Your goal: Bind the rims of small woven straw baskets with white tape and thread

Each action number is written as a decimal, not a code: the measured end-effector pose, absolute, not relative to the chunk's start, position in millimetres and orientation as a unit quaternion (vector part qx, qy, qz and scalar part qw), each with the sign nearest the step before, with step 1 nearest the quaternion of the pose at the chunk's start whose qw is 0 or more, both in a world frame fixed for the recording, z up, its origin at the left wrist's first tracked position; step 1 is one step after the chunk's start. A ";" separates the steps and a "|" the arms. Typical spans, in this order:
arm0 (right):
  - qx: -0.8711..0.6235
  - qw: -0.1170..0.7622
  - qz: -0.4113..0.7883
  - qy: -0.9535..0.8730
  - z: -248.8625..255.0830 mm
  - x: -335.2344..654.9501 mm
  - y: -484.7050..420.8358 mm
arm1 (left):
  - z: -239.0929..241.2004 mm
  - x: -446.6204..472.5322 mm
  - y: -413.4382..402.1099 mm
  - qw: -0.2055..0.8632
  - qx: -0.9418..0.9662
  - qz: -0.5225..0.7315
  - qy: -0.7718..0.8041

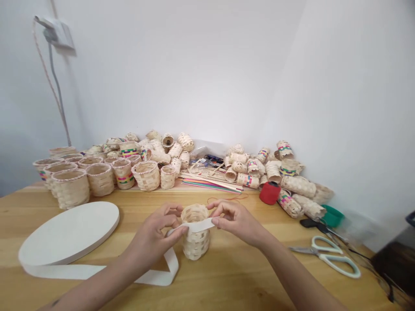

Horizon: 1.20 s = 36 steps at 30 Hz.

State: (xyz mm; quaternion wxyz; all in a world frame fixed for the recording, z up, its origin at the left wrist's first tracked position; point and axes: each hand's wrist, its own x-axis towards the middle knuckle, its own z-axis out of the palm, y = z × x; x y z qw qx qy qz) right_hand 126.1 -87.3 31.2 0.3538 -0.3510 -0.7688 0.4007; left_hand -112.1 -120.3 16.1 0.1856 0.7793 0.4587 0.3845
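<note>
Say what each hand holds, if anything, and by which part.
The right hand pinches the white strip near its end; the left hand pinches it farther along. Whether either also grips the basket cannot be told.

right of right grip (231, 218): bare worktop (275, 222) until scissors (319, 252) | left of left grip (160, 226): white roll (74, 231) | between grips: basket (196, 246) blocks | beyond: other baskets (145, 175), sticks (212, 183) block | nearer: strip (158, 278) leftward, open rightward

One white ribbon roll (71, 233), one pair of scissors (316, 251), one green container (332, 216) and one wall socket (64, 35) are showing. One woven basket (196, 247) is standing nearest; the many baskets behind (146, 179) are overlapping too much for counting.
</note>
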 end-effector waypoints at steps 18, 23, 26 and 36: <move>-0.342 0.426 0.465 -0.697 12.0 119.1 -88.8 | -6.0 -114.7 -116.5 0.256 0.753 0.432 0.426; -0.317 0.440 0.550 -0.635 5.9 115.7 -88.5 | -8.5 -115.5 -116.6 0.262 0.759 0.431 0.412; -0.307 0.436 0.580 -0.615 2.8 114.2 -91.2 | -7.6 -117.4 -117.3 0.286 0.761 0.429 0.394; -0.258 0.336 0.438 -0.793 17.6 129.9 -99.8 | -5.7 -120.7 -123.5 0.392 0.759 0.415 0.314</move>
